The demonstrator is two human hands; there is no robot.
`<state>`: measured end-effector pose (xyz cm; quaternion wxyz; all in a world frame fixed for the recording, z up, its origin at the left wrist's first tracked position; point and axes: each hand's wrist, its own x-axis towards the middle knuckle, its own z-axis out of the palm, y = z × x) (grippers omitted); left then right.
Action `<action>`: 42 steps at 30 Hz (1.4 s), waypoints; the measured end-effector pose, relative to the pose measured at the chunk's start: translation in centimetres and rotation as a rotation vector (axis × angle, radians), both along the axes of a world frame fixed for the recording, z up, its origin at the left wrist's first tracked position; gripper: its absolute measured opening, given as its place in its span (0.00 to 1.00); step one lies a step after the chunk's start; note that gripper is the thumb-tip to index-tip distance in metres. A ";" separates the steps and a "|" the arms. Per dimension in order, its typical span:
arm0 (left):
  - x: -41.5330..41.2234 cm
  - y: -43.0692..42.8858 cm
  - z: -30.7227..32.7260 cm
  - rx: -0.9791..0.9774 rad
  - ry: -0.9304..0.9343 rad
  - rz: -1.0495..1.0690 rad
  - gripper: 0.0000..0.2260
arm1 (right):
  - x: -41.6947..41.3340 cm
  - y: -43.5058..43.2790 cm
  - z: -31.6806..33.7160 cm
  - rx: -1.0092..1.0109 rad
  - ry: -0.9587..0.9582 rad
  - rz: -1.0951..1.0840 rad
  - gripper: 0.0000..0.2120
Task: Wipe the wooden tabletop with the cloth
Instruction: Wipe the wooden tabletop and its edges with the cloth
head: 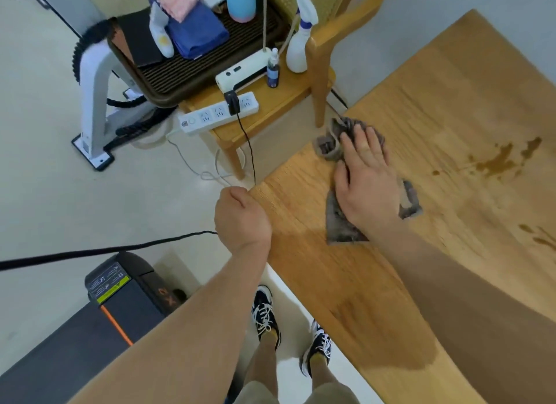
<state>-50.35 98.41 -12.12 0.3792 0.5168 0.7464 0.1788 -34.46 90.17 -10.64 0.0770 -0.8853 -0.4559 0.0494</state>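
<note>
Centrally, right hand (365,180) presses cloth (343,226) flat-fingered on tabletop (451,87); brown spills (496,161) lie right; left hand (240,214) is fisted beside black cable (120,248), grip unclear.

right hand (365,177) flat on grey cloth (343,223), wooden tabletop (451,102), brown spills (496,159)

A pale floor (60,199) meets a plain light wall (436,21), and near it stands a wooden chair (320,81). Its seat carries a dark ribbed tray (186,75), a white power strip (218,114) along the front edge, and a white spray bottle (296,54) with a small dark bottle (273,72) beside the arm post. A white machine upright (96,102) stands left of the chair, a black cable (105,249) crosses above the floor, and a dark treadmill (90,337) with an orange stripe fills the lower left.
</note>
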 end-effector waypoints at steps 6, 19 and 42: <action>-0.1 0.2 0.1 0.027 -0.005 0.014 0.15 | -7.2 5.1 -0.4 0.013 0.041 0.073 0.23; -0.1 0.3 -0.4 0.028 0.057 -0.043 0.14 | 0.3 1.8 -0.4 -0.026 -0.006 -0.185 0.26; 8.6 -2.0 2.4 0.298 0.593 -0.849 0.22 | 2.3 -11.8 -0.2 0.006 0.037 -0.085 0.26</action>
